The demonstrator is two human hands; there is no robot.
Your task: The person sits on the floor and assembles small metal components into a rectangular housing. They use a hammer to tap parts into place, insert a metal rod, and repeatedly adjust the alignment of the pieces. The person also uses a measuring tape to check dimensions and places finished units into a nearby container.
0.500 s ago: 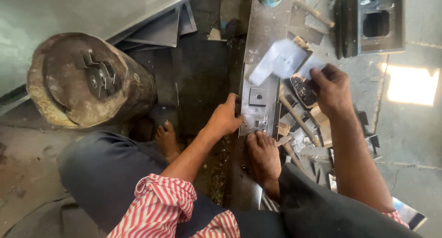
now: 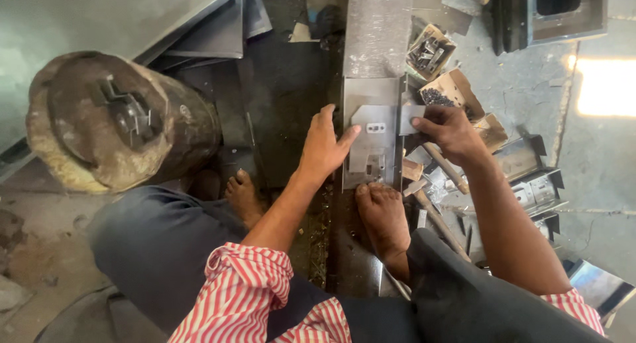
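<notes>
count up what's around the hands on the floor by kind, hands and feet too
hands: 2 (left hand, right hand)
bare feet: 2 (left foot, right foot)
flat metal plate under the hands: 1
long metal bar: 1
open cardboard boxes of small parts: 2 (upper box, lower box)
rusty drum: 1
total: 9

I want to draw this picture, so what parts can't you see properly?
All in the head view:
- Metal plate: its left edge is under the left hand, its bottom edge under the toes of a foot.
- Small metal piece: the right hand fingers cover part of it.
- Cardboard box: its dark bits are too small to tell.
- Metal box: cut off by the top edge.
</notes>
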